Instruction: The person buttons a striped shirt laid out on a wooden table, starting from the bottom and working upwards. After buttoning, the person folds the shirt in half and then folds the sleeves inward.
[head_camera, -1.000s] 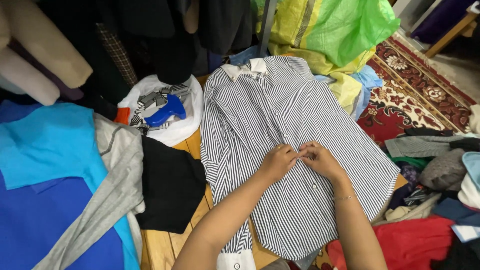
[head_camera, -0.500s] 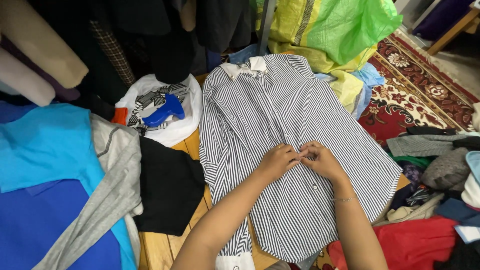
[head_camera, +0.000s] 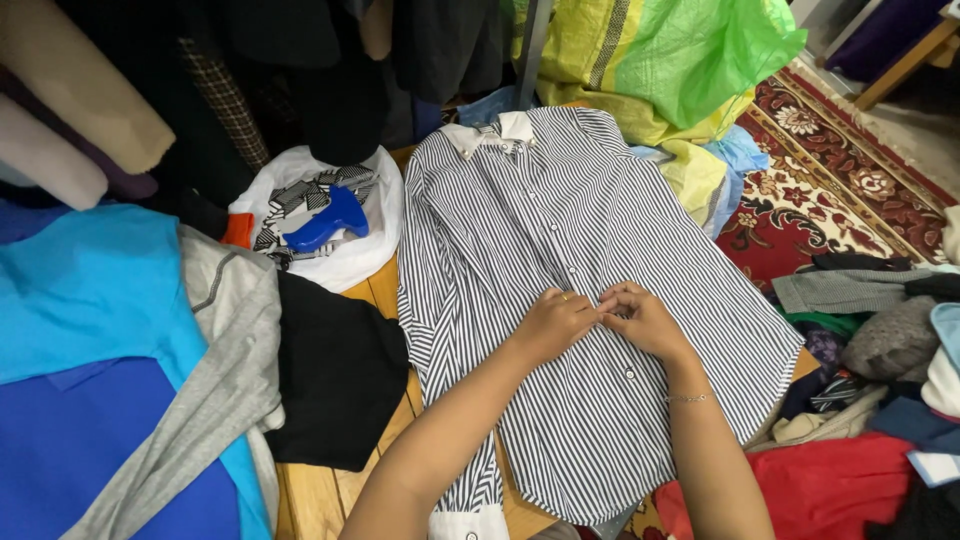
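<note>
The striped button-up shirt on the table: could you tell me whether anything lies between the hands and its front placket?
Nothing visible does. The left hand and right hand already rest on the black-and-white striped shirt, fingertips meeting at its button placket.

a white plastic bag (head_camera: 355, 255) lies far left of centre, open, with a blue object inside. a large yellow and green woven sack (head_camera: 680, 70) slumps at the far right. no labels, signs or screens.

Black-and-white striped shirt (head_camera: 560, 250) with white collar (head_camera: 497, 130) — red patterned rug (head_camera: 820, 190), green bag (head_camera: 700, 50).
</note>
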